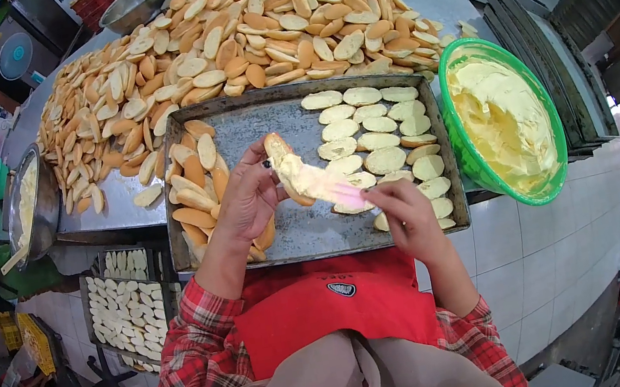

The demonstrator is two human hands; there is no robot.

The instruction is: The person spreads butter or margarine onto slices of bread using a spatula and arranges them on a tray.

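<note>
My left hand (253, 193) grips an oval bread slice (277, 145) above the metal baking tray (252, 127). My right hand (402, 209) holds a pink spatula (349, 193), its blade loaded with pale yellow cream (304, 176) and laid against the slice. Cream covers part of the slice and hides much of its face. On the tray's right side lie rows of cream-coated slices (384, 161). Uncoated bread pieces (192, 172) are heaped at its left end, partly behind my left hand and forearm.
A large pile of bread slices (263, 38) spreads behind the tray. To the right stands a green basin (451, 130) of cream, with stacked trays (544, 68) beyond. At left are a metal bowl (49, 196), a person in green (26, 266) and a lower tray of coated slices (126, 314).
</note>
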